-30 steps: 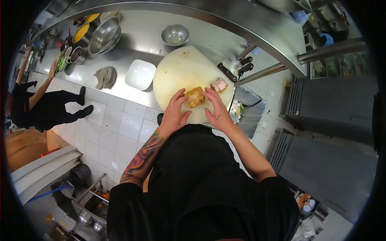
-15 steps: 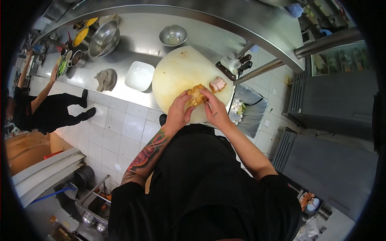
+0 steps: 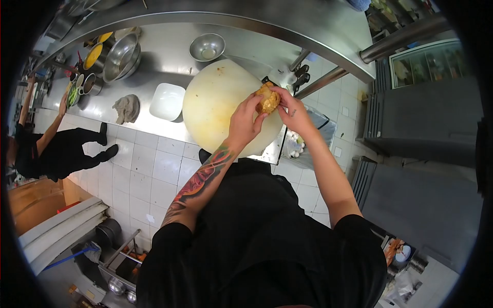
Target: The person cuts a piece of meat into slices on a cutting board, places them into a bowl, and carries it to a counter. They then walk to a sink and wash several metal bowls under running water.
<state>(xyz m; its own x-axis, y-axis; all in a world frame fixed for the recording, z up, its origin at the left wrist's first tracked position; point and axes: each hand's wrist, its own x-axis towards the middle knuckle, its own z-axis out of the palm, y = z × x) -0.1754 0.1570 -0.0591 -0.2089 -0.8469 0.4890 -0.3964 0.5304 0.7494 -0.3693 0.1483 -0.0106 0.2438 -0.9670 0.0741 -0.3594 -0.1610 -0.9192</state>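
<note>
Over the right side of the round cutting board [image 3: 215, 110], I hold a golden, crisp-skinned chunk of roast pork [image 3: 267, 99]. My left hand [image 3: 246, 119] has its fingers closed on the chunk's left side. My right hand [image 3: 294, 112] grips it from the right, fingers over the top and thumb below. The sliced pork piece seen on the board earlier is hidden by the held chunk and my hands. Just beyond the chunk, a dark knife handle [image 3: 265, 80] shows partly at the board's edge.
A white square bowl [image 3: 167, 101], a metal bowl [image 3: 207, 47] and a grey cloth [image 3: 126, 109] sit on the steel counter. More knives [image 3: 302, 77] stand behind the board. A lined bin [image 3: 318, 128] is at right. At far left, a co-worker's hand [image 3: 63, 105] reaches toward green vegetables.
Both my hands have moved the pork chunk right and away from me, to where the sliced piece lay. The whole view has shifted slightly.
</note>
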